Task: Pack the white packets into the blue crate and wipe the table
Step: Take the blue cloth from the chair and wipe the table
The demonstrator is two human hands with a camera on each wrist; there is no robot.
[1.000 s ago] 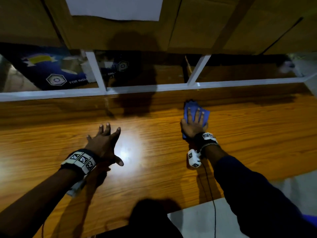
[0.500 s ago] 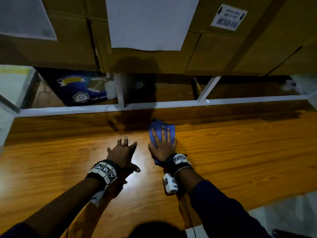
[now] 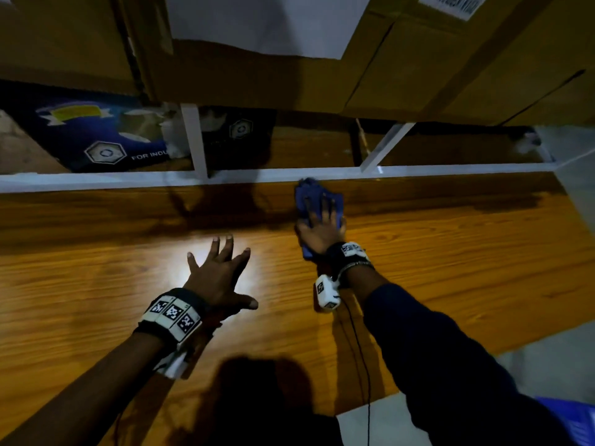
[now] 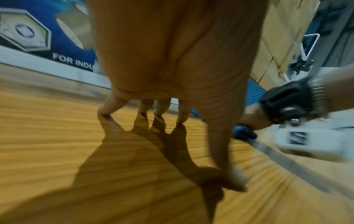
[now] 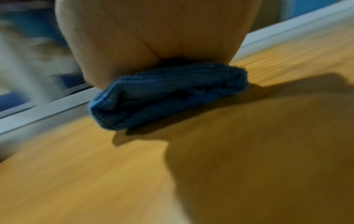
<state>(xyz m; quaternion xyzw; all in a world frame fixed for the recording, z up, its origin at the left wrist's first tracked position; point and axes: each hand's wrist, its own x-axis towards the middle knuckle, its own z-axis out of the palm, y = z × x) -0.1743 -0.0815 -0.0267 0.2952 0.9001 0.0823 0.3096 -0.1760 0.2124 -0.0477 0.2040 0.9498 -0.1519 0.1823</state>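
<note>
A folded blue cloth lies on the wooden table close to its far edge. My right hand presses flat on the blue cloth with straight fingers. Spread wide, my left hand rests on the table to the left of the cloth, fingertips touching the wood and holding nothing. A corner of a blue crate shows at the bottom right, below the table. No white packets are in view.
A white frame rail runs along the table's far edge. Behind it stand cardboard boxes and a blue printed bag. The table's near edge drops to a pale floor at the right.
My right hand has slid the cloth away from me and rightward, up to the far edge. The left hand has stayed spread on the table.
</note>
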